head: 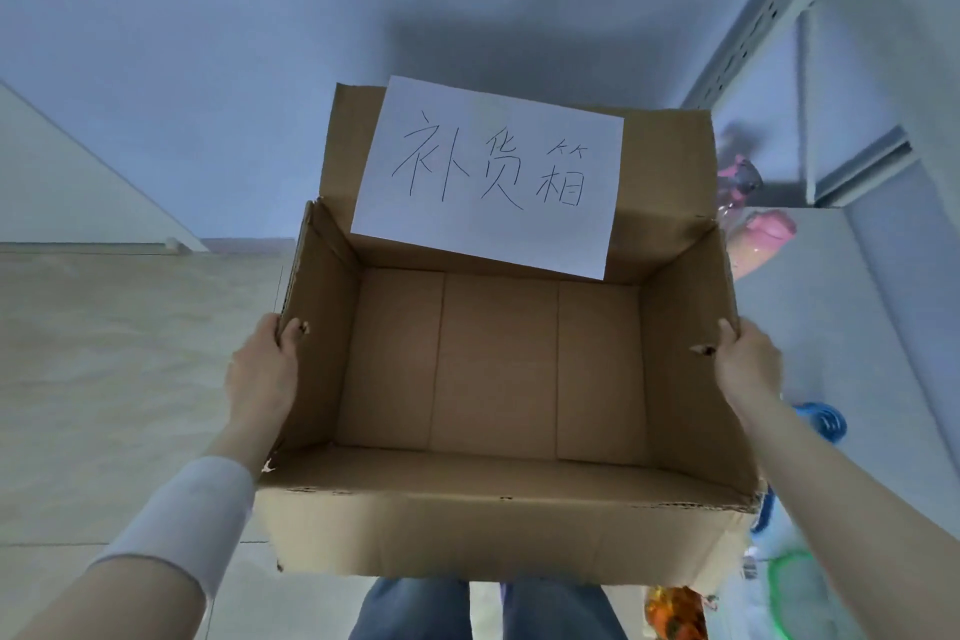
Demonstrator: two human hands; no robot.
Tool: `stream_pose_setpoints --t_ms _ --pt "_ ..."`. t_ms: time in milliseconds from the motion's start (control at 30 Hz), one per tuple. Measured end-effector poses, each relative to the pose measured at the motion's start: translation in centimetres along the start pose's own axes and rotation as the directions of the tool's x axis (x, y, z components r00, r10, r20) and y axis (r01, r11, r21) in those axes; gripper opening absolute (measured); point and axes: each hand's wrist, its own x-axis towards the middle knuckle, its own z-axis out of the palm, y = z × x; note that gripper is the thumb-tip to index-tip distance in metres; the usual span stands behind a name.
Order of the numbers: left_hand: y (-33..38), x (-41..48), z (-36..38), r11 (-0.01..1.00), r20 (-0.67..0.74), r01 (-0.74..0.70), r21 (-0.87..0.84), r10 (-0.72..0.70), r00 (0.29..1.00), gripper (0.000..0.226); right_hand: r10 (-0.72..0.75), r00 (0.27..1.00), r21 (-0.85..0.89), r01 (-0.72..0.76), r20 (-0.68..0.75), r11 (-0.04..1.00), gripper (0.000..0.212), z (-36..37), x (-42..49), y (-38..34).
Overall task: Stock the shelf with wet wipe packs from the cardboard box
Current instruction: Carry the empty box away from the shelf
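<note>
I hold an open cardboard box (493, 369) in front of me, above the floor. Nothing lies inside it; its bare bottom shows. A white paper sheet (488, 177) with handwritten characters is stuck on the raised far flap. My left hand (265, 369) grips the box's left wall, thumb hooked over the rim. My right hand (743, 364) grips the right wall the same way. No wet wipe pack is in view. The white metal shelf (810, 83) stands at the right.
Pink and blue packaged goods (753, 224) sit on the shelf beside the box. More items, blue, green and orange (675, 613), lie low at the right. A tiled floor (119, 353) spreads to the left, with a pale wall behind.
</note>
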Motion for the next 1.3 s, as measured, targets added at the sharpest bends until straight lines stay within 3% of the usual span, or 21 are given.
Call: stream_pose_setpoints --t_ms 200,600,1300 --pt "1.0 1.2 4.5 0.991 -0.034 0.13 -0.009 -0.13 0.991 0.026 -0.057 0.995 -0.051 0.061 0.077 0.997 0.035 2.7 7.2 -1.2" --pt "0.2 7.6 13.3 0.991 -0.068 0.125 0.038 -0.122 0.99 0.024 -0.069 0.987 -0.107 0.085 0.142 0.991 0.038 11.3 15.0 -0.5" --pt "1.1 11.2 14.3 0.979 -0.023 0.181 0.099 -0.179 0.984 0.026 -0.062 0.984 -0.146 0.087 0.164 0.985 0.041 14.4 18.7 -3.2"
